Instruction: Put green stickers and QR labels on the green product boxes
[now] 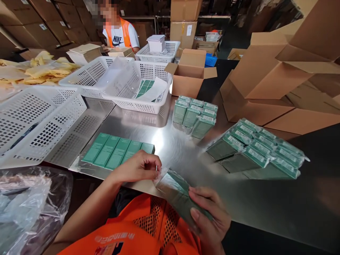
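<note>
My right hand (209, 216) is closed around a green box (179, 194) in clear plastic, tilted near the table's front edge. At its far end, my left hand (138, 166) pinches the loose clear wrap (160, 174). Just beyond the left hand lies a row of green boxes (114, 150), side by side and partly covered by that hand. Wrapped green boxes (195, 115) stand grouped past the middle of the table. A larger group of wrapped green boxes (257, 148) is to the right, with white labels on their top ends.
White baskets (117, 95) line the left and back; one contains green-printed sheets (145, 88). An open carton (186, 79) and bigger cartons (265, 78) stand behind and right. A clear plastic bag (32, 212) hangs at left. A person in an orange vest (126, 33) is opposite.
</note>
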